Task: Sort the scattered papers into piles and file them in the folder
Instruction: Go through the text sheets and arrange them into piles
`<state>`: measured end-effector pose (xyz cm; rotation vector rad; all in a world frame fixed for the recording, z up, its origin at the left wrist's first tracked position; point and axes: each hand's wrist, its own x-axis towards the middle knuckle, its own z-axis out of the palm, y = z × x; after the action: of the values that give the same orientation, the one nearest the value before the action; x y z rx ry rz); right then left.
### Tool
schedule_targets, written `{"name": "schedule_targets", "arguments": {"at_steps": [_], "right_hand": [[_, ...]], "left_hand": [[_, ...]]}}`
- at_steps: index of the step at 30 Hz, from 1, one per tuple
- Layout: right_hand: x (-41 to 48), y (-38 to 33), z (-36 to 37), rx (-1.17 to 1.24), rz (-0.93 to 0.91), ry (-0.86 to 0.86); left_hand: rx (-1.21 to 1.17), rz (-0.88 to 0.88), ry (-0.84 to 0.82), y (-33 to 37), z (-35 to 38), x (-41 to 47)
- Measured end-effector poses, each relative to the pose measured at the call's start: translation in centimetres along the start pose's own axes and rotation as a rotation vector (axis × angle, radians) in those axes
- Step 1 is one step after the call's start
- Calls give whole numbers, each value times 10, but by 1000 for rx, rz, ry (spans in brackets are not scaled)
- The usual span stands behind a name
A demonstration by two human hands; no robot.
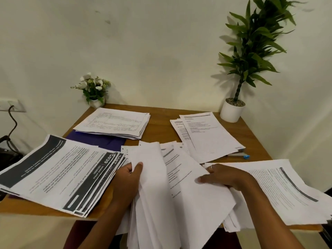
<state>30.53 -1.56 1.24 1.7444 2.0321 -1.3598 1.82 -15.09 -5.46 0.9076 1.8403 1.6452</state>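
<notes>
A loose stack of white papers (161, 203) fans over the near edge of the wooden table (161, 130). My left hand (128, 182) grips its left side, thumb on top of the sheets. My right hand (226, 177) lies on the top sheet of the same stack, fingers stretched toward the left. Sorted piles surround it: a dark-banded pile (59, 173) at the left, a form pile (115, 123) at the back left, a text pile (206, 135) at the back right, and another pile (280, 187) at the near right. A purple folder (100, 140) shows under the back-left piles.
A small white flower pot (94, 90) stands at the back-left corner and a tall green plant in a white pot (232, 112) at the back right. A grey and blue stapler (240, 155) peeks from under the back-right pile. A wall socket with cable (10, 106) is at the left.
</notes>
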Motion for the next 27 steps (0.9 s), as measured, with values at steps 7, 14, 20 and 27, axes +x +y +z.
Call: {"name": "schedule_targets", "arguments": {"at_steps": [7,14,20,27], "right_hand": [[13,-23,3,-9,-175,261],[30,-44,12,56,-320,395],[38,-45,26,35,-312,314],[43,-36,40,298,-242,405]], "left_hand": [[100,13,2,6,6,-1],[134,36,6,8,5,-4],[128,0,-13,13,4,0],[88,-6,-30,26,5,16]]}}
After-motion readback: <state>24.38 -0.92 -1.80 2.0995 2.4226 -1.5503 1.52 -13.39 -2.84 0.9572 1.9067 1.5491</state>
